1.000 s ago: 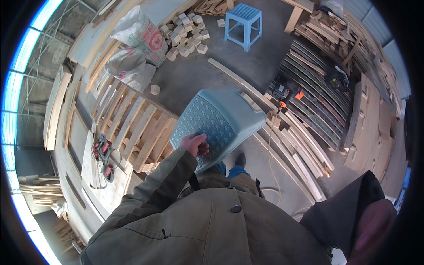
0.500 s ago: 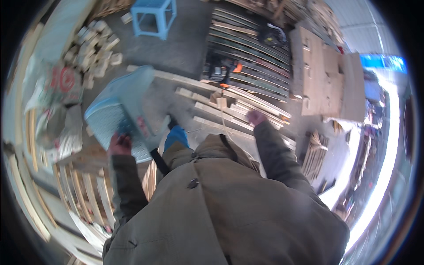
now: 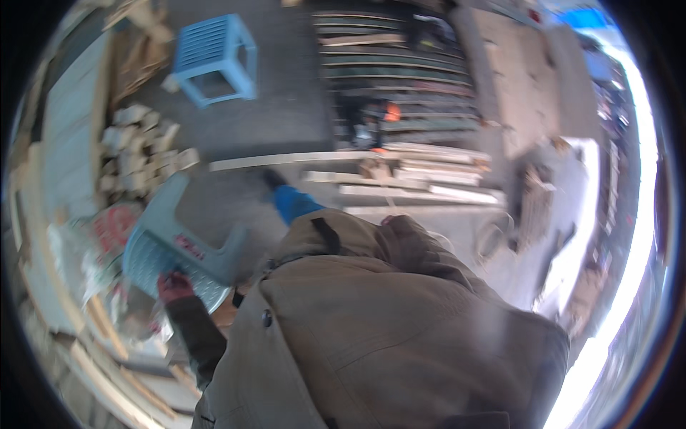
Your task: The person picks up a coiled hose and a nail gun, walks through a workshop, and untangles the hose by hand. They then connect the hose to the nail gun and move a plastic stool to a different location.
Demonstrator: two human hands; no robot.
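A pale blue-grey plastic stool [image 3: 153, 252] is tilted on its side at my left, its dotted seat toward me and its legs pointing away. My left hand [image 3: 174, 287] grips it at the seat, fingers curled at the surface; the fingertips are hard to see. My right hand [image 3: 388, 220] is low in front of my jacket, mostly hidden by the sleeve and blurred, so its fingers do not show. Beyond it, several light wooden strips [image 3: 443, 173] lie on the floor, with a thin cord [image 3: 389, 196] trailing over them.
A bright blue stool [image 3: 214, 61] stands at the far left. Cut wood blocks [image 3: 136, 150] are heaped nearby, beside plastic bags [image 3: 89, 243]. A dark slatted platform [image 3: 400, 86] bears tools, with an orange-and-black one [image 3: 371, 118] at its near edge. A long strip [image 3: 286, 159] crosses the floor.
The view has turned and shifted. The stool in my left hand has swung closer to my left side. My right hand has drawn in from above the wooden strips toward my body.
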